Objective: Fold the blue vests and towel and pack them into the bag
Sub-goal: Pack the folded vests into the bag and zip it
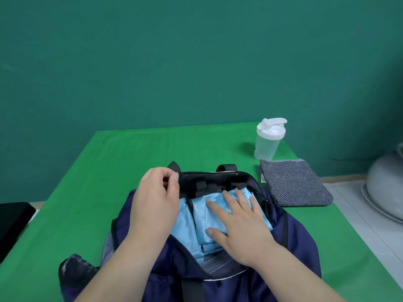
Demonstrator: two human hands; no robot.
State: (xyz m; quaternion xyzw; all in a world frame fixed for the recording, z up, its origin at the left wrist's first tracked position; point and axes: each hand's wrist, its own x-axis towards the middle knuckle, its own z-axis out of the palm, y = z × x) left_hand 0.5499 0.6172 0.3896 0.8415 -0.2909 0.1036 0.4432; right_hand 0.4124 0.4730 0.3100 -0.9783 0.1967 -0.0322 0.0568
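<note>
A dark navy bag (290,243) lies open on the green table, its mouth facing up. Folded light-blue vests (202,212) sit inside the opening. My right hand (239,223) presses flat on the vests with fingers spread. My left hand (157,199) pinches the bag's left rim near the top and holds the opening apart. A folded grey towel (294,184) lies on the table to the right of the bag, apart from both hands.
A clear shaker bottle (269,139) with a white lid stands behind the towel near the table's far right corner. A grey rounded vessel (386,184) sits off the table at right. A black object (13,221) lies at the left edge.
</note>
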